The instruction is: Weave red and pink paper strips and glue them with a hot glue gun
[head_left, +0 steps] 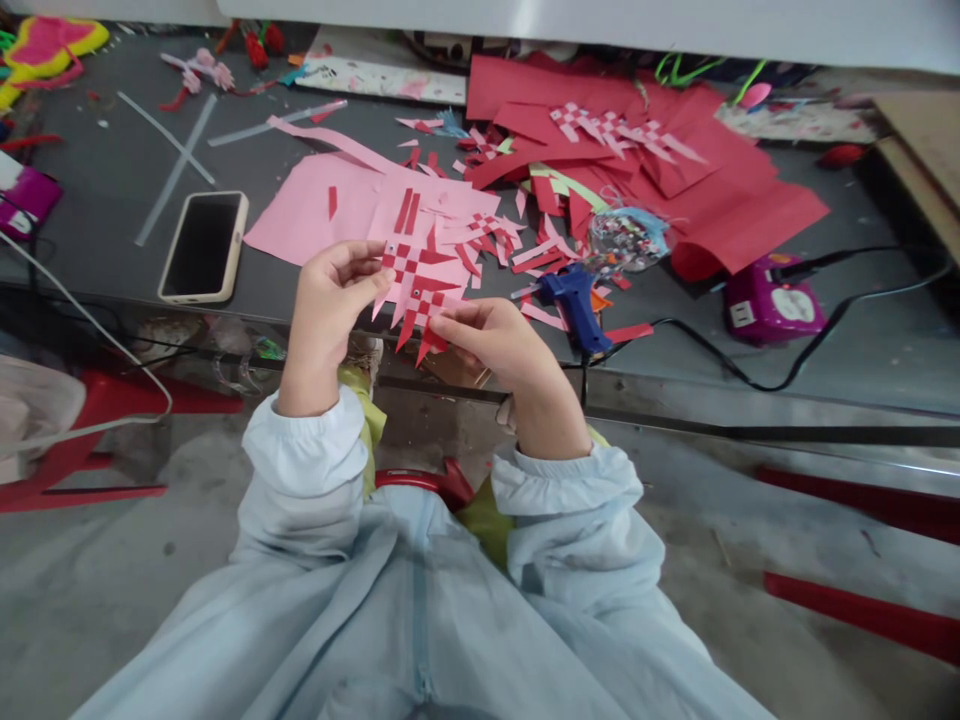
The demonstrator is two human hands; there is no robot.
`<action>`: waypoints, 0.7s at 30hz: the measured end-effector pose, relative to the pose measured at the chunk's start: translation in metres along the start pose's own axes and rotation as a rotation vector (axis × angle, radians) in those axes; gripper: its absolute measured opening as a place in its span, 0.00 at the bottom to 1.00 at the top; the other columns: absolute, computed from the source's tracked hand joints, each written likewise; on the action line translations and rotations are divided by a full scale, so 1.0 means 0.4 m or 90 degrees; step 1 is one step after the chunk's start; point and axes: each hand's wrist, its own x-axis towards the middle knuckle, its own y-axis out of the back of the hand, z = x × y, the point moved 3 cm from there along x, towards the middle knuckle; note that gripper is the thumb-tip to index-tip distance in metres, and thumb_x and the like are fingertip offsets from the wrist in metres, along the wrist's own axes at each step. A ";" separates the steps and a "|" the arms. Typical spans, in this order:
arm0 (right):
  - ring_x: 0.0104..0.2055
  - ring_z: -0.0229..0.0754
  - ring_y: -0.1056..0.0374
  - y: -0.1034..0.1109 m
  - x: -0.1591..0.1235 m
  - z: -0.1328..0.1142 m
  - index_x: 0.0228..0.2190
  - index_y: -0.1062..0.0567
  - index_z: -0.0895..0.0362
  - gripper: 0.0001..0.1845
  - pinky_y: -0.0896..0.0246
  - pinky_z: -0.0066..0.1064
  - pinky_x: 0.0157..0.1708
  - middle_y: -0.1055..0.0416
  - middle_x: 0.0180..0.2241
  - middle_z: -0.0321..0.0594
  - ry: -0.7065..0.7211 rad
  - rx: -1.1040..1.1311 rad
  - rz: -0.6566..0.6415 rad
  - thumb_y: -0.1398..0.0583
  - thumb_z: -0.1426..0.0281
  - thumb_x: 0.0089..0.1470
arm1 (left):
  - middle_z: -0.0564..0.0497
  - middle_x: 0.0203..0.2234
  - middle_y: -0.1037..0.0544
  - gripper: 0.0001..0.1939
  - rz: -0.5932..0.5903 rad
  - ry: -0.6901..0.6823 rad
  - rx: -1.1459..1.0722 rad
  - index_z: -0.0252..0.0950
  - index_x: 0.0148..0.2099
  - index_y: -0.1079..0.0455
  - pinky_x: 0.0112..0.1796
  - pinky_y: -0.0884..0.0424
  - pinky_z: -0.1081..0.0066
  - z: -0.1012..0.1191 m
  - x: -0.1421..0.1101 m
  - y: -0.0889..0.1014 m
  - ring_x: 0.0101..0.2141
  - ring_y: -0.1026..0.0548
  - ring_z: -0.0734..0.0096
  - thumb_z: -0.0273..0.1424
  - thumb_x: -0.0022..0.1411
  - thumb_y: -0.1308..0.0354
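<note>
My left hand (326,305) pinches a woven red-and-pink paper fish (405,262) between thumb and fingers. In my right hand (499,342) is a second woven paper fish (426,302), gripped near its pointed strips. The two fish are held close together above the table's front edge, and each shows a small round eye. Behind them lies pink paper (307,205) scattered with red and pink strips. A blue glue gun (576,300) rests to the right of my right hand, beside a clear bag (630,237) of small mixed pieces.
Red paper sheets (750,200) cover the back right, with several woven fish (611,130) on them. A phone (202,245) and clear glue sticks (176,170) lie at left. A black cord runs to a purple box (776,300). Red stools (97,440) stand below the table edge.
</note>
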 end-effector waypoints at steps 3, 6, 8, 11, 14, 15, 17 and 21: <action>0.17 0.26 0.56 -0.005 -0.001 -0.002 0.20 0.32 0.58 0.23 0.65 0.28 0.19 0.46 0.14 0.26 0.010 0.005 0.010 0.33 0.53 0.49 | 0.55 0.28 0.22 0.15 -0.015 -0.010 -0.011 0.39 0.36 0.21 0.36 0.22 0.76 0.001 -0.002 -0.004 0.32 0.23 0.76 0.22 0.43 0.31; 0.19 0.26 0.55 -0.005 0.000 -0.002 0.20 0.32 0.59 0.22 0.65 0.28 0.20 0.44 0.17 0.28 0.021 0.012 0.032 0.32 0.56 0.49 | 0.56 0.27 0.23 0.15 -0.023 -0.019 -0.026 0.39 0.36 0.21 0.36 0.23 0.76 0.000 -0.003 -0.007 0.31 0.23 0.77 0.22 0.43 0.32; 0.20 0.26 0.55 -0.002 0.002 -0.002 0.19 0.33 0.59 0.22 0.65 0.27 0.20 0.44 0.18 0.28 0.037 0.010 0.043 0.32 0.57 0.48 | 0.55 0.28 0.23 0.15 -0.028 -0.022 -0.021 0.39 0.37 0.21 0.36 0.23 0.75 -0.001 -0.003 -0.008 0.32 0.23 0.76 0.22 0.44 0.32; 0.20 0.26 0.57 0.001 0.005 0.002 0.20 0.32 0.58 0.22 0.67 0.28 0.20 0.47 0.17 0.28 0.046 0.001 0.039 0.33 0.56 0.49 | 0.55 0.29 0.22 0.14 -0.027 -0.020 -0.007 0.39 0.37 0.22 0.37 0.23 0.74 -0.002 -0.002 -0.008 0.32 0.23 0.75 0.23 0.45 0.32; 0.17 0.26 0.57 -0.001 0.008 0.011 0.22 0.29 0.59 0.21 0.68 0.28 0.18 0.46 0.17 0.28 0.011 -0.006 0.018 0.35 0.54 0.51 | 0.55 0.29 0.21 0.14 -0.019 -0.013 -0.013 0.39 0.36 0.22 0.37 0.23 0.74 0.001 -0.003 -0.007 0.32 0.23 0.75 0.24 0.44 0.32; 0.17 0.26 0.57 -0.001 0.008 0.014 0.23 0.28 0.59 0.21 0.67 0.28 0.18 0.45 0.17 0.28 -0.003 -0.007 0.011 0.35 0.54 0.51 | 0.55 0.30 0.21 0.13 -0.015 -0.011 -0.016 0.39 0.36 0.22 0.37 0.23 0.74 0.002 -0.003 -0.007 0.32 0.23 0.75 0.24 0.44 0.32; 0.17 0.26 0.56 -0.001 0.008 0.016 0.24 0.27 0.59 0.21 0.65 0.27 0.18 0.44 0.18 0.28 -0.017 -0.018 0.000 0.35 0.53 0.51 | 0.55 0.29 0.20 0.13 -0.005 -0.008 -0.020 0.39 0.35 0.22 0.38 0.23 0.74 0.004 -0.003 -0.007 0.31 0.23 0.76 0.24 0.43 0.31; 0.18 0.27 0.53 0.003 0.001 0.006 0.21 0.27 0.59 0.19 0.62 0.27 0.19 0.43 0.18 0.29 0.011 -0.046 0.000 0.33 0.56 0.48 | 0.55 0.29 0.20 0.12 0.002 -0.004 -0.029 0.39 0.34 0.22 0.37 0.22 0.74 0.007 -0.004 -0.007 0.30 0.24 0.77 0.24 0.43 0.31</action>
